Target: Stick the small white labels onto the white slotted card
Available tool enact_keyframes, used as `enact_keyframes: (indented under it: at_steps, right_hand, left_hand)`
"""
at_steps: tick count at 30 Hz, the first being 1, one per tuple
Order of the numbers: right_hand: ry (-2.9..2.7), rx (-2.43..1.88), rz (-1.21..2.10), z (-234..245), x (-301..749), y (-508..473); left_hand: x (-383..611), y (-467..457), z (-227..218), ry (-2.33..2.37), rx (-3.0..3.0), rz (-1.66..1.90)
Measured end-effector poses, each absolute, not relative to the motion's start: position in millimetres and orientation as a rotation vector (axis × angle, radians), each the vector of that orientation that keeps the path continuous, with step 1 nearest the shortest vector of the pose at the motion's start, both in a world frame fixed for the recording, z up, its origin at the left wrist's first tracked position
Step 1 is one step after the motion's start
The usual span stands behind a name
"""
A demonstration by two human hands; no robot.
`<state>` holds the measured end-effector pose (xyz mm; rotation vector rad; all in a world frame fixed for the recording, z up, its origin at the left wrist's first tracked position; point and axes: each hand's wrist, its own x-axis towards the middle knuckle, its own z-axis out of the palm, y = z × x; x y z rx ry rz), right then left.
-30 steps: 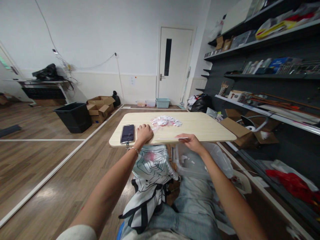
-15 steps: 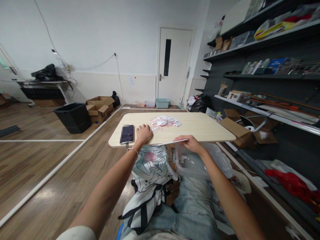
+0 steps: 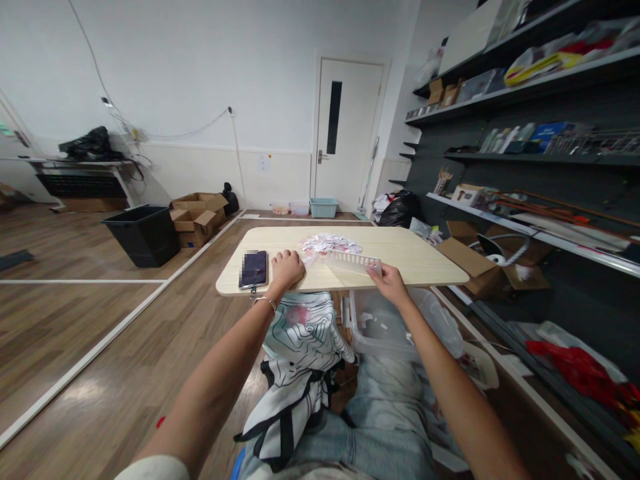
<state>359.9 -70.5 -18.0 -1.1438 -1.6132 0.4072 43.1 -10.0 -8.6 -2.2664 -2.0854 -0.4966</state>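
My left hand (image 3: pixel 287 265) rests as a loose fist on the light wooden table (image 3: pixel 425 257), just right of a dark phone (image 3: pixel 255 268). Whether anything is inside its curled fingers I cannot make out. My right hand (image 3: pixel 386 280) grips one end of a thin white perforated sheet (image 3: pixel 353 261) and holds it tilted up above the table's near edge. A heap of small white and pink paper pieces (image 3: pixel 327 243) lies on the table behind the sheet.
A clear plastic bin (image 3: pixel 385 327) stands under the table by my knees. Cardboard boxes (image 3: pixel 194 215) and a black tub (image 3: pixel 143 233) are on the floor to the left, another open box (image 3: pixel 475 257) to the right. Dark shelves (image 3: pixel 525 153) line the right wall.
My right hand has lifted the white sheet from flat on the table edge to a raised, tilted position facing me. My left hand has stayed in place.
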Motion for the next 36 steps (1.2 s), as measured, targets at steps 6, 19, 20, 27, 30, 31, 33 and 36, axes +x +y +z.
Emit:
enact_keyframes:
  at_steps: [6,19,20,27,30,31,33,36]
  right_hand:
    - [-1.640,-1.241,0.272,-18,356,-76]
    - [-1.707,-1.286,0.024,-5,349,-90]
    - [-1.707,-1.278,0.030,-5,348,-91]
    - [-1.673,-1.283,0.095,-5,348,-93]
    - [-1.668,-1.287,0.115,-6,349,-93]
    - [-1.665,-1.287,0.113,-6,349,-93]
    - [-1.657,-1.289,0.097,-6,349,-93]
    - [-1.660,-1.289,0.067,-5,349,-93]
  left_hand:
    - [43,-11,-8,-2.081,-2.256,-0.475]
    - [44,-13,-7,-2.084,-2.254,-0.500]
    - [44,-13,-7,-2.084,-2.253,-0.498]
    - [44,-12,-7,-2.089,-2.257,-0.489]
    - [43,-12,-8,-2.096,-2.253,-0.490]
    - [43,-12,-8,-2.095,-2.251,-0.490]
    - [43,-12,-8,-2.092,-2.249,-0.491]
    - [43,-11,-8,-2.092,-2.254,-0.495]
